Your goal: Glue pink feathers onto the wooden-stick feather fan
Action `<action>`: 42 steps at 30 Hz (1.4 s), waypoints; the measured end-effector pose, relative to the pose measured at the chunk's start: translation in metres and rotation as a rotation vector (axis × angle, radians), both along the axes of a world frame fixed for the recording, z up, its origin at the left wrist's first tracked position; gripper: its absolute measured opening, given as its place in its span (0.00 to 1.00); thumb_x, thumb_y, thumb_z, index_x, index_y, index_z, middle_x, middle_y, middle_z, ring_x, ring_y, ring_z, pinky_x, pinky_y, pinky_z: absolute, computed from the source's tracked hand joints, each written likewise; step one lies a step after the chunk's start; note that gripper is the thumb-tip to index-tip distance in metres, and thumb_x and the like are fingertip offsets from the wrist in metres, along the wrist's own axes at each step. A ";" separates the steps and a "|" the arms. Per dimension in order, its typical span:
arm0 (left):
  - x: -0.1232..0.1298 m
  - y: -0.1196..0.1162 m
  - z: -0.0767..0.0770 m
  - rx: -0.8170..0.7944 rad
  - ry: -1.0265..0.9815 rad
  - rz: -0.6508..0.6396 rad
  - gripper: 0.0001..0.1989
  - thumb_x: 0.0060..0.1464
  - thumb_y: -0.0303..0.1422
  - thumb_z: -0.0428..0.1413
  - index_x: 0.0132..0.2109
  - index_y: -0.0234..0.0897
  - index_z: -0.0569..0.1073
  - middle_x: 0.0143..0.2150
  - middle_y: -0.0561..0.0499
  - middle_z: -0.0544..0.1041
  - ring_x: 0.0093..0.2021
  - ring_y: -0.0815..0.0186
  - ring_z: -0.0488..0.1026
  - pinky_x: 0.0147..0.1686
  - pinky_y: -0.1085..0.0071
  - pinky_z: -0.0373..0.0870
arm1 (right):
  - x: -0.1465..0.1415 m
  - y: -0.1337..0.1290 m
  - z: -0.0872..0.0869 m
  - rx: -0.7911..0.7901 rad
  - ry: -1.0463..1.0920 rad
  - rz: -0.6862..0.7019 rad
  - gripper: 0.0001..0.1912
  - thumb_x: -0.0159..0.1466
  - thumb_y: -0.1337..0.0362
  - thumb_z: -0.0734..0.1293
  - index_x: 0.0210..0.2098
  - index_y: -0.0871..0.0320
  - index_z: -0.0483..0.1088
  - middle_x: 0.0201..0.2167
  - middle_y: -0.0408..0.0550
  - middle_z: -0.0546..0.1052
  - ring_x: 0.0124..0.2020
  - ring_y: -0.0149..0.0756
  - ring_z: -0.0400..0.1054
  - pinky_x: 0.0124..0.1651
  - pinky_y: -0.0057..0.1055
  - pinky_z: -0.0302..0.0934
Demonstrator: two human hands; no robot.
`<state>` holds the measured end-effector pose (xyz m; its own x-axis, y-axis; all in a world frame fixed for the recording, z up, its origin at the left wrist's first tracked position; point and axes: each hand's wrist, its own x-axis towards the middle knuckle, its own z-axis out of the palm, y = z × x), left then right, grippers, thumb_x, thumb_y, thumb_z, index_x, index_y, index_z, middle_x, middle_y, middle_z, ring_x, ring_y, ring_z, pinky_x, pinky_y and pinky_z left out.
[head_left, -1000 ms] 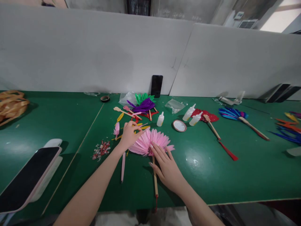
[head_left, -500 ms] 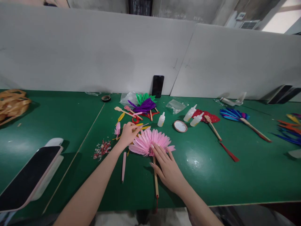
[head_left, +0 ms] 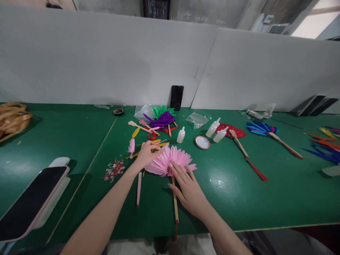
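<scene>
A pink feather fan with a wooden handle and a red tassel lies on the green table. My right hand rests on the fan's lower right part, fingers stretched out over the feathers. At the fan's upper left edge is my left hand, its thumb and fingertips closed at the feathers; what they pinch is too small to name. Yellow feathers lie just behind my left hand. A single pink feather is left of it, and a pink stick lies below.
Glue bottles and a round lid stand behind the fan. Purple feathers, a red fan and a blue fan lie farther back. A large phone is at left, red and white scraps nearer.
My left hand has moved slightly from the yellow feathers onto the pink fan's upper left edge, and its fingers have shifted. My right hand stays on the fan. The view has shifted slightly.
</scene>
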<state>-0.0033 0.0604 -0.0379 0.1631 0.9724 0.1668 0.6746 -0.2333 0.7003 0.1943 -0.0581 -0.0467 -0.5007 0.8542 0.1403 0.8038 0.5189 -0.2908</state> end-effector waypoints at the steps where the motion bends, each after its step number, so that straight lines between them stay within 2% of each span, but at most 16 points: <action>1: 0.002 0.000 0.000 -0.002 -0.002 -0.015 0.08 0.47 0.38 0.60 0.28 0.38 0.77 0.35 0.48 0.70 0.41 0.59 0.66 0.43 0.61 0.64 | 0.000 0.000 0.000 0.003 0.003 0.000 0.30 0.69 0.58 0.51 0.67 0.55 0.35 0.67 0.46 0.47 0.67 0.37 0.40 0.66 0.48 0.40; 5: 0.002 0.001 0.001 -0.015 -0.001 -0.086 0.13 0.48 0.39 0.59 0.21 0.37 0.73 0.33 0.49 0.69 0.39 0.61 0.67 0.43 0.62 0.64 | 0.000 0.000 0.001 0.020 0.015 0.003 0.30 0.69 0.58 0.52 0.67 0.55 0.35 0.66 0.47 0.49 0.67 0.37 0.41 0.65 0.48 0.41; 10: 0.002 0.001 0.000 -0.016 -0.031 -0.083 0.12 0.47 0.39 0.60 0.22 0.37 0.72 0.33 0.49 0.69 0.39 0.61 0.67 0.43 0.62 0.64 | -0.001 0.000 0.001 0.014 0.014 0.004 0.31 0.69 0.59 0.52 0.67 0.55 0.35 0.66 0.47 0.48 0.67 0.37 0.41 0.66 0.48 0.40; 19: 0.011 -0.004 -0.001 -0.021 -0.166 -0.081 0.16 0.48 0.39 0.59 0.19 0.36 0.67 0.32 0.50 0.66 0.36 0.64 0.67 0.37 0.66 0.65 | -0.001 0.000 0.002 0.005 0.009 0.005 0.30 0.69 0.59 0.52 0.67 0.56 0.36 0.67 0.47 0.47 0.67 0.37 0.39 0.66 0.48 0.40; 24: 0.014 -0.006 -0.001 -0.008 -0.179 -0.107 0.17 0.48 0.35 0.59 0.18 0.35 0.63 0.31 0.51 0.64 0.35 0.65 0.67 0.39 0.67 0.65 | -0.001 0.001 0.003 -0.002 0.007 0.008 0.30 0.69 0.59 0.52 0.67 0.56 0.36 0.67 0.47 0.48 0.67 0.37 0.40 0.66 0.48 0.39; 29: 0.008 -0.003 0.003 -0.042 -0.117 -0.067 0.13 0.48 0.36 0.59 0.21 0.36 0.69 0.34 0.49 0.67 0.40 0.61 0.68 0.44 0.63 0.64 | 0.000 0.000 0.001 -0.004 0.003 0.005 0.30 0.69 0.59 0.52 0.67 0.57 0.38 0.67 0.47 0.47 0.67 0.37 0.39 0.66 0.48 0.40; 34: -0.004 -0.001 0.006 -0.052 -0.026 -0.130 0.06 0.44 0.33 0.61 0.24 0.38 0.75 0.39 0.50 0.70 0.48 0.57 0.67 0.53 0.58 0.58 | 0.000 0.000 0.001 -0.004 0.013 0.001 0.30 0.69 0.59 0.53 0.67 0.57 0.37 0.67 0.46 0.48 0.67 0.37 0.39 0.66 0.47 0.39; 42: -0.007 0.001 -0.007 -0.067 -0.104 -0.207 0.08 0.41 0.36 0.64 0.22 0.38 0.75 0.39 0.47 0.72 0.49 0.55 0.68 0.52 0.57 0.60 | -0.001 0.000 0.001 0.008 0.019 0.001 0.30 0.69 0.58 0.52 0.67 0.56 0.37 0.66 0.47 0.48 0.67 0.37 0.40 0.66 0.47 0.40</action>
<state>-0.0105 0.0615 -0.0451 0.3456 0.9294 0.1295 0.5405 -0.3099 0.7822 0.1934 -0.0583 -0.0459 -0.4985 0.8526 0.1568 0.7979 0.5220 -0.3014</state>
